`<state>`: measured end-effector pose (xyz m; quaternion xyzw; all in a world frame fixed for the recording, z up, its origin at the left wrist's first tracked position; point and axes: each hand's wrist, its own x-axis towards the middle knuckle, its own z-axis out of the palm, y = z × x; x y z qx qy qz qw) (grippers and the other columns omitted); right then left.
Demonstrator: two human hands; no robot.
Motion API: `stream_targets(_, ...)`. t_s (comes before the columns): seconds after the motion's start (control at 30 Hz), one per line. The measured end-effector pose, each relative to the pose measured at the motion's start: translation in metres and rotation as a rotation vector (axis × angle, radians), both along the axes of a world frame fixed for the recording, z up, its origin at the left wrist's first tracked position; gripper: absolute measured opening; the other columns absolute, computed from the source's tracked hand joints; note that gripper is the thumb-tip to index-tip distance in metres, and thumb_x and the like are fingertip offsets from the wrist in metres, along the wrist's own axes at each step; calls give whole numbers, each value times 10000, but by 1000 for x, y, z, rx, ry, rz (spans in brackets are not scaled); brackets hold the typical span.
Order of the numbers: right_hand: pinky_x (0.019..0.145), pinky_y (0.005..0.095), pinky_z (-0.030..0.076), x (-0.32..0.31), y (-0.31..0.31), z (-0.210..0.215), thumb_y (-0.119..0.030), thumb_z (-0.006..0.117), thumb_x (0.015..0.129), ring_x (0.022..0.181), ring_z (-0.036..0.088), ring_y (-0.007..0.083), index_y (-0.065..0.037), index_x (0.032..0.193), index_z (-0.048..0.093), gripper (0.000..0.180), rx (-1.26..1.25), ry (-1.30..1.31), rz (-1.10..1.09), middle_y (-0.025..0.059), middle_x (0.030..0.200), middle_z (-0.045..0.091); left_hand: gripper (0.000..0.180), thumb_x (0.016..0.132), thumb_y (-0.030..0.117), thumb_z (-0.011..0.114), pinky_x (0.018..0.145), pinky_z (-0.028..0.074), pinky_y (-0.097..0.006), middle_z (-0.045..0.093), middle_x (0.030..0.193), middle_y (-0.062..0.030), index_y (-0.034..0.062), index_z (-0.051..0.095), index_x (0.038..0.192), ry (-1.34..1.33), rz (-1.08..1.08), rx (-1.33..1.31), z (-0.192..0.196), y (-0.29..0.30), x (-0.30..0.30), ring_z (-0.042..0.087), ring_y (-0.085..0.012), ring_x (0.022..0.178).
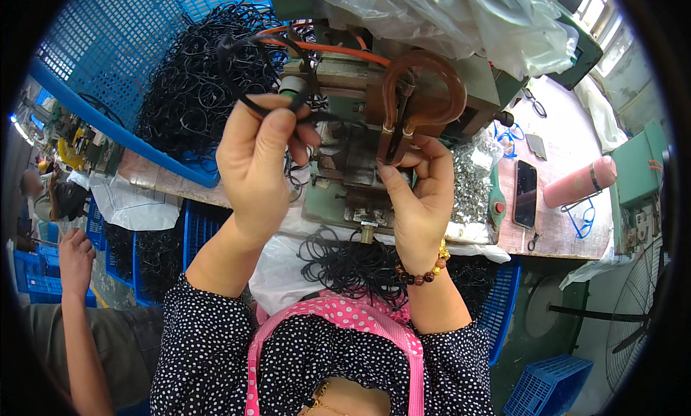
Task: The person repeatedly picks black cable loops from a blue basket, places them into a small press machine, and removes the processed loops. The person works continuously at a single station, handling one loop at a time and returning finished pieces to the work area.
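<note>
A black eyeglass frame point(225, 52) is pinched between the thumb and fingers of my left hand point(259, 153), its rims looping above and beside the fingers. My right hand point(426, 193) is closed at the lower end of a copper-coloured U-shaped loop point(461, 92) on a bench machine point(345, 74). Thumb and fingertips there meet by the dark jaws; whatever they hold is too small or hidden to name. Below both hands sits the machine's metal fixture point(367, 175). A heap of small shiny metal parts point(471, 182) lies right of my right hand.
A big blue basket point(108, 121) of black frames point(209, 92) stands at left. More black frames point(353, 265) lie before me. Clear plastic point(461, 20) covers the machine top. At right are a phone point(525, 193), pink bottle point(581, 182) and fan point(633, 315). Another person's hand point(76, 261) is at left.
</note>
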<state>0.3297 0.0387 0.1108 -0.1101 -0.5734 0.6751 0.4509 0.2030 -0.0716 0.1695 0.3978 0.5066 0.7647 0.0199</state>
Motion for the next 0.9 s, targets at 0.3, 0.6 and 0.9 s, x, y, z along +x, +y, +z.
stream_targets(0.3, 952, 281, 451, 33, 30, -2, 62, 619, 889, 1029, 606, 144, 30, 1253, 516, 380, 64, -131, -171, 97, 1053, 661, 104, 932, 70, 646, 597, 484, -262, 660, 788, -80, -27, 637, 969, 336, -116, -291, -16, 8, 28, 626, -140, 654)
stream_targets(0.6, 916, 258, 448, 95, 73, -41, 15, 569, 967, 1009, 593, 130, 11, 1227, 566, 260, 193, -123, -693, 72, 1063, 642, 140, 869, 85, 706, 593, 491, -327, 655, 801, -119, -18, 640, 939, 572, -39, -221, -26, 19, 24, 636, -272, 651)
stream_targets(0.9, 847, 251, 471, 115, 68, -75, -7, 641, 933, 904, 594, 113, -2, 1096, 650, 164, 328, -434, -594, 55, 1006, 656, 157, 847, 73, 724, 582, 489, -340, 650, 802, -129, -20, 638, 940, 530, -13, -221, -29, 21, 30, 632, -286, 653)
